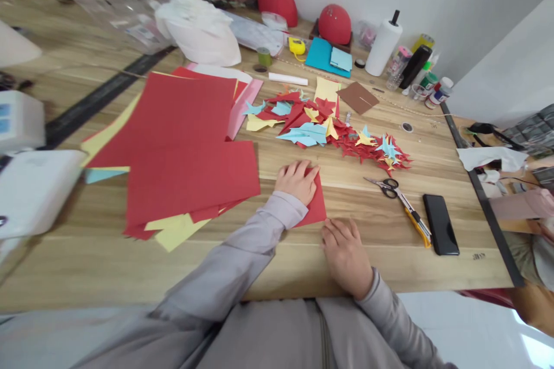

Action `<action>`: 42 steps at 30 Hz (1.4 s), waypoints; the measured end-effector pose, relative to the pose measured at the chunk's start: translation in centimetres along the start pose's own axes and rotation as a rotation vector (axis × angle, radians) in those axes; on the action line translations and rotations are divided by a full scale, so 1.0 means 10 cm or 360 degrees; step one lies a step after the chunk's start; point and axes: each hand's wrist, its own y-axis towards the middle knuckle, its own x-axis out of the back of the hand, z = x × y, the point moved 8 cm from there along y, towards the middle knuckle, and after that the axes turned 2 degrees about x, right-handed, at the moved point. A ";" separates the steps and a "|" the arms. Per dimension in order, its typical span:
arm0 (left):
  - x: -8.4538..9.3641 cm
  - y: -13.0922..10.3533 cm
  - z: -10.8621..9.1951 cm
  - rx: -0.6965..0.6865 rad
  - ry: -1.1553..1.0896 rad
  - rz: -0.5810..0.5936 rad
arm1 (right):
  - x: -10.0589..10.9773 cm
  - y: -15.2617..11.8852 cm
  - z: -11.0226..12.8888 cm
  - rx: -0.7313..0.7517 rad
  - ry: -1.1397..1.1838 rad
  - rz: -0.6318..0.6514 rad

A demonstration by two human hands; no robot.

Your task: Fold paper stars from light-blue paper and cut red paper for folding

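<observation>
A small piece of red paper (318, 207) lies on the wooden table in front of me. My left hand (298, 180) rests flat over its upper left part, fingers spread, and covers much of it. At the paper's lower right corner, my right hand (345, 248) lies on the table with its fingers extended; its fingertips touch or nearly touch that corner. Beyond my hands is a long pile of folded paper pieces (308, 131) in red, blue and yellow, many of them pointed. To the left, large red sheets (193, 179) are stacked over yellow and blue ones.
Scissors (389, 187), a yellow utility knife (416, 222) and a black phone (440, 225) lie on the right. Farther back are brown paper (358, 97), a yellow tape measure (296, 46) and several bottles. A white device (38, 190) stands left. Another person's arm (534, 311) shows at far right.
</observation>
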 end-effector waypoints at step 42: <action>0.00 -0.42 0.46 -0.0124 -0.0190 0.0211 | 0.00 -0.65 -0.88 -0.1020 0.1698 -0.0095</action>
